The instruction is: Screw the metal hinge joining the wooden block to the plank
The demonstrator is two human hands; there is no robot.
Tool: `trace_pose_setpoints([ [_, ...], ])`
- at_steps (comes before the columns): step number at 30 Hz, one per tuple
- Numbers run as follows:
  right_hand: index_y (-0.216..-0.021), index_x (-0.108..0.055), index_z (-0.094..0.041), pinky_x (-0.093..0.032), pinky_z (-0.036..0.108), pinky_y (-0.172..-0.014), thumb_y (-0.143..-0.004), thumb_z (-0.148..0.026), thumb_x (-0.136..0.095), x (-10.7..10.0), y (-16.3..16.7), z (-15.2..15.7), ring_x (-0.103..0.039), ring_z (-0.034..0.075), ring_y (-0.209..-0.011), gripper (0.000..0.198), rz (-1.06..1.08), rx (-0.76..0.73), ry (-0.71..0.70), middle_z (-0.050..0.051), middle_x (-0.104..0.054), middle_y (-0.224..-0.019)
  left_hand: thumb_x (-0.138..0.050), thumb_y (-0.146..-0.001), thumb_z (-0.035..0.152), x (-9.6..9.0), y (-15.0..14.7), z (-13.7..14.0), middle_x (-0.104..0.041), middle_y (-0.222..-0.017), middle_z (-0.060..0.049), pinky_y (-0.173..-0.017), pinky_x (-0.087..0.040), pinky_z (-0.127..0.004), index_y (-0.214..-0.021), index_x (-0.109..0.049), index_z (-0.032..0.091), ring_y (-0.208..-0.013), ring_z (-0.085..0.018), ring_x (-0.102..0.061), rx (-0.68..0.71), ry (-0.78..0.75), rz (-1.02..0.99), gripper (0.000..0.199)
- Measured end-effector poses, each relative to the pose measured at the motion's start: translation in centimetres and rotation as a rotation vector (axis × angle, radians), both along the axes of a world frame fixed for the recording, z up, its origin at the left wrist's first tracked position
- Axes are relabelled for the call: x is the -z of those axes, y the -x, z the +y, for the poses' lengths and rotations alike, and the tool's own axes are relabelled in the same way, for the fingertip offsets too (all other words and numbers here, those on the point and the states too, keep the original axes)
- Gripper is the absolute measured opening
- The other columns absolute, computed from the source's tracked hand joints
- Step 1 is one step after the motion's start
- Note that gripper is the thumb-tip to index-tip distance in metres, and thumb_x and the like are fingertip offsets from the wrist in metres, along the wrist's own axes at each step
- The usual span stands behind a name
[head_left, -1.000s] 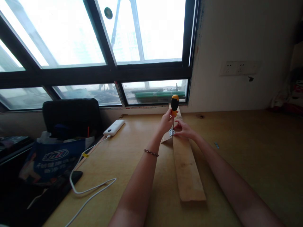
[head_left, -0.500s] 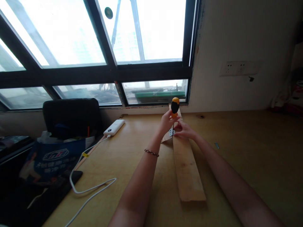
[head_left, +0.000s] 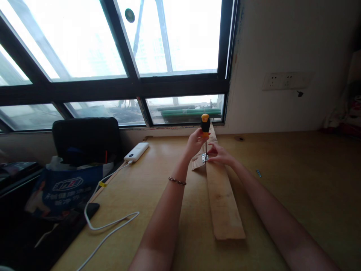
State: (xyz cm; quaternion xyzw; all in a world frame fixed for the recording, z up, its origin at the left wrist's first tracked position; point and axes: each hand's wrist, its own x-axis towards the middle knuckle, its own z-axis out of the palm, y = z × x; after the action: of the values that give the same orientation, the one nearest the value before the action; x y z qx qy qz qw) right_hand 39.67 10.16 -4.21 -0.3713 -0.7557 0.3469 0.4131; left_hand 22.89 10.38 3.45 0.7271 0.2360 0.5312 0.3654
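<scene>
While a power bank (head_left: 136,152) lies near the far left corner of the desk (head_left: 296,210), the left hand (head_left: 195,143) is closed round an upright screwdriver (head_left: 205,126) above a hinge (head_left: 204,157) at the plank's (head_left: 224,199) left edge; the right hand (head_left: 219,154) is half-curled beside it, hold unclear.

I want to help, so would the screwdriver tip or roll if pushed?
Standing nearly upright on its thin shaft, the screwdriver would probably tip if the left hand let go. Its bulky, rounded handle might let it roll.
</scene>
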Motion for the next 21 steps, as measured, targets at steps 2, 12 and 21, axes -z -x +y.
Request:
trace_pose_setpoints([
  [2,-0.118,-0.039,-0.018,-0.045,0.038,-0.090,-0.054,-0.027,-0.076,0.0,0.0,0.0,-0.060,0.019,-0.087,0.074,0.006,-0.005,0.007,0.001,-0.060,-0.085,-0.060,-0.072,0.023,-0.3,0.0,-0.3,-0.063,-0.097,-0.009,-0.081,-0.045,-0.034,-0.099,-0.053,0.016,-0.097,-0.020,-0.057,0.014,-0.016,0.031,0.028],
  [12,-0.104,-0.052,-0.019,-0.050,0.036,-0.077,-0.056,-0.029,-0.075,-0.2,0.2,-0.4,-0.060,0.020,-0.080,0.054,-0.047,0.087,-0.019,0.003,-0.060,-0.086,-0.057,-0.072,0.020,-3.5,0.2,-2.6,-0.061,-0.086,-0.004,-0.082,-0.044,-0.032,-0.094,-0.056,0.018,-0.087,-0.016,-0.058,-0.046,-0.110,-0.119,0.021],
  [21,-0.113,-0.043,-0.019,-0.045,0.038,-0.088,-0.055,-0.026,-0.076,0.2,0.0,0.1,-0.060,0.019,-0.088,0.067,-0.053,0.024,-0.029,0.003,-0.061,-0.090,-0.077,-0.047,0.042,3.1,0.3,0.4,-0.047,-0.113,-0.033,-0.073,-0.042,-0.044,-0.107,-0.047,0.003,-0.100,-0.039,-0.051,-0.735,0.561,0.636,0.077],
])
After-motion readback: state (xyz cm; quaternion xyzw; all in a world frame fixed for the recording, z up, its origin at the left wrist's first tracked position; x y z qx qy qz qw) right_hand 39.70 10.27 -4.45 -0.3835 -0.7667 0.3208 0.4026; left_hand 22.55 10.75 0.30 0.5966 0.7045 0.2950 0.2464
